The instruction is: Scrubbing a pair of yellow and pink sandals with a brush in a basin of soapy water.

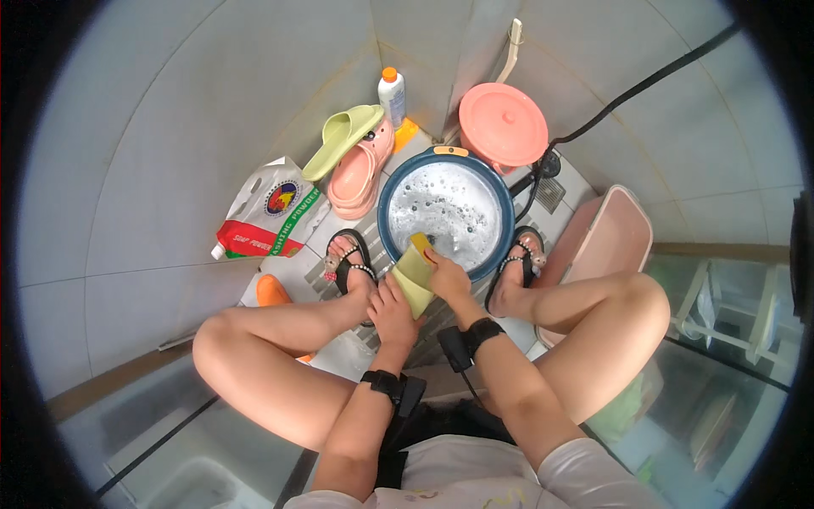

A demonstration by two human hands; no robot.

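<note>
A light green slide slipper (418,300) is tilted over the near rim of a blue-rimmed basin (510,210) that holds foamy water. My left hand (393,310) grips its near left side. At the slipper's far end is a small yellow block (420,241); whether it is a sponge or a brush is unclear. My right hand (450,277) has its thumb against this block, its other fingers mostly hidden. The matching green slide slipper (346,137) rests on a pair of pink clogs (351,181) left of the basin.
Washing powder bag (270,213) leans by the left wall. A white bottle (392,98) with orange cap stands in the corner. Behind the basin are a lidded pink bucket (502,121) and black hose (642,83). A pink bin (591,238) lies right; an orange object (272,291) sits left.
</note>
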